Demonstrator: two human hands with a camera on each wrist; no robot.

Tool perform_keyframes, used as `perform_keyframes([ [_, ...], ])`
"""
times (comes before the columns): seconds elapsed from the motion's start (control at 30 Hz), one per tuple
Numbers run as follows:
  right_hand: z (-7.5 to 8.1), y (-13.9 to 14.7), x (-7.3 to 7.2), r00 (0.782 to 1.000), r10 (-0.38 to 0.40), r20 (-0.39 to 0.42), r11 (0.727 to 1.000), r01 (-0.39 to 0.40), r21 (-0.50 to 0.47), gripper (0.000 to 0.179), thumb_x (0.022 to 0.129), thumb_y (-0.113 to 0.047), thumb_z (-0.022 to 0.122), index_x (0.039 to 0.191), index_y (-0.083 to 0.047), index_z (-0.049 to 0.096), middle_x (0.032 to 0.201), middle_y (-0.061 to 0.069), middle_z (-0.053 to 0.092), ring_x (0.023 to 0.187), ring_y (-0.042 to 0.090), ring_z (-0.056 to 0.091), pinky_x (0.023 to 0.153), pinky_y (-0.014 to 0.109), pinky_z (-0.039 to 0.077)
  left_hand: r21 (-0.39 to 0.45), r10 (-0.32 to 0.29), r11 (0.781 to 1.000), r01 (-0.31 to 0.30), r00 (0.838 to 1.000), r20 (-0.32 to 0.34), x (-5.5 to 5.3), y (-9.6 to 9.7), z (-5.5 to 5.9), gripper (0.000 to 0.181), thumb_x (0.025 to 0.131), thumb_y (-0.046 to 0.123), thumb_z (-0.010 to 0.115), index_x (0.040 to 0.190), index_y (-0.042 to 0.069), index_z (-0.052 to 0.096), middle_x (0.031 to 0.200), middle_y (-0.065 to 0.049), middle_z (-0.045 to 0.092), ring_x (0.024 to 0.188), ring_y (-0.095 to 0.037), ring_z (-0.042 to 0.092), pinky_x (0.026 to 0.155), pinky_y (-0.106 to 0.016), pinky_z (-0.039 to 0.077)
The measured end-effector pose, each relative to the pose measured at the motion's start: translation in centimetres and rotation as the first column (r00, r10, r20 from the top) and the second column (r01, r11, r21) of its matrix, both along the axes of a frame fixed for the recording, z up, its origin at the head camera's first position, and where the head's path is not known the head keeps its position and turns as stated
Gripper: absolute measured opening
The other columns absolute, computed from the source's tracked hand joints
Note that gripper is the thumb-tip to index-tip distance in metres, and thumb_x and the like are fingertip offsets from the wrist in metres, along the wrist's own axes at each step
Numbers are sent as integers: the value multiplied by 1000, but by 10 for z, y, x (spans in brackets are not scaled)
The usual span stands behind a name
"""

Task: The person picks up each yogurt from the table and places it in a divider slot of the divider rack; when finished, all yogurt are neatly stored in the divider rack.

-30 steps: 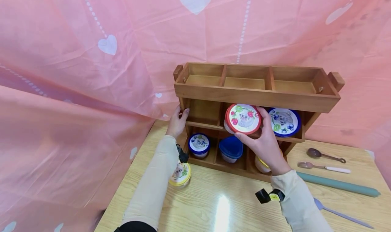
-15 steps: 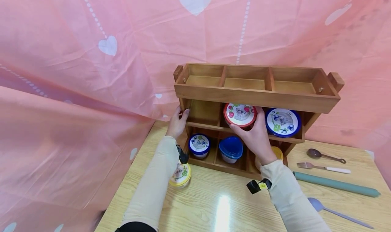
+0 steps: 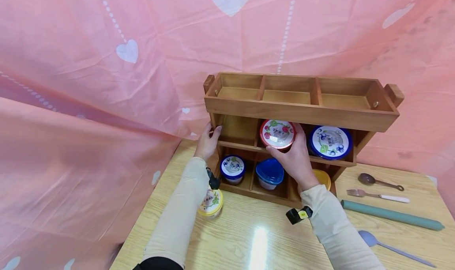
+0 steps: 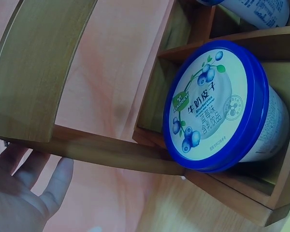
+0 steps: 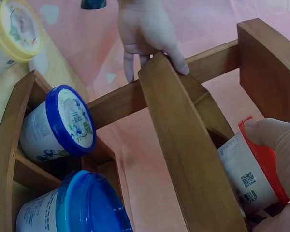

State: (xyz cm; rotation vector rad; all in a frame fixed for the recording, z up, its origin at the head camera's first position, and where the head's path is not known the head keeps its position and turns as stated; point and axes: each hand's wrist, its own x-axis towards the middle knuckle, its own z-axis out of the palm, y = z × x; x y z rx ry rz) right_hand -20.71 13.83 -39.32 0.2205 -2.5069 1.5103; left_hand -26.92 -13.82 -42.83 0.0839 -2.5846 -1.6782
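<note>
My right hand (image 3: 294, 153) holds a round tub with a red lid (image 3: 277, 134), printed with strawberries, in the middle compartment of the rack's middle tier. In the right wrist view the thumb lies on the red rim, and the tub's white side (image 5: 246, 176) shows. My left hand (image 3: 207, 141) grips the left side of the wooden rack (image 3: 298, 110) at middle-tier height. To the right of the red-lidded tub sits a blue-lidded blueberry tub (image 3: 330, 142). Below stand a smaller blue-lidded tub (image 3: 232, 168), a plain blue-lidded tub (image 3: 269, 172) and a yellow-lidded tub (image 3: 321, 180), partly hidden.
Another yellow-lidded tub (image 3: 211, 202) stands on the table (image 3: 241, 234), partly behind the left forearm. At the right lie a brown spoon (image 3: 367, 179), a fork (image 3: 376, 195), a green roll (image 3: 391, 214) and a purple spoon (image 3: 369, 238). A pink curtain (image 3: 160, 64) hangs behind.
My right hand has moved the red-lidded tub back and slightly left, further into the middle compartment. The lower yellow lid has come into view beside the wrist. My left hand stays in place.
</note>
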Motion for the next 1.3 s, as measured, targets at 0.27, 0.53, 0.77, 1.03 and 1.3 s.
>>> perform_keyframes([
  [0.27, -2, -1, 1, 1000, 4, -9, 999, -4, 42, 104, 83, -22, 81, 156, -21, 6, 156, 16, 19, 143, 36, 26, 118, 56, 27, 3, -7, 1000, 7, 1000, -16, 0, 0, 0, 57, 102, 50, 44, 153, 28, 32, 153, -4, 43, 137, -29, 45, 111, -50, 42],
  [0.53, -1, -2, 15, 999, -23, -49, 998, 26, 64, 106, 83, -24, 81, 156, -20, 5, 156, 18, 16, 143, 36, 22, 118, 56, 28, 6, -2, 1000, 2, 1000, -6, 0, 0, -1, 57, 102, 50, 44, 153, 30, 32, 153, -3, 42, 137, -29, 45, 110, -50, 42],
  [0.77, 8, -3, 44, 996, -21, -85, 997, 28, 77, 106, 85, -25, 79, 158, -17, 1, 162, 16, 6, 149, 37, 15, 118, 60, 22, 13, -2, 1000, 2, 1000, -13, 1, 0, 1, 56, 102, 49, 44, 153, 28, 33, 153, -4, 43, 137, -29, 45, 110, -49, 42],
  [1.03, 15, -5, 71, 992, 78, -96, 995, -72, 65, 102, 84, -22, 79, 157, -13, 9, 161, 14, 16, 146, 38, 23, 114, 62, 28, 23, -5, 1000, 6, 1000, -12, 0, 0, 0, 56, 102, 48, 45, 153, 29, 32, 153, -4, 43, 137, -28, 45, 111, -49, 42],
  [1.3, -3, -19, 90, 971, 196, -135, 975, -178, 131, 103, 77, -22, 86, 155, -8, 20, 157, 14, 29, 142, 33, 35, 109, 48, 38, 11, -5, 1000, 5, 1000, -22, 1, 0, 2, 56, 103, 46, 45, 154, 27, 32, 152, -4, 43, 137, -28, 45, 110, -50, 42],
])
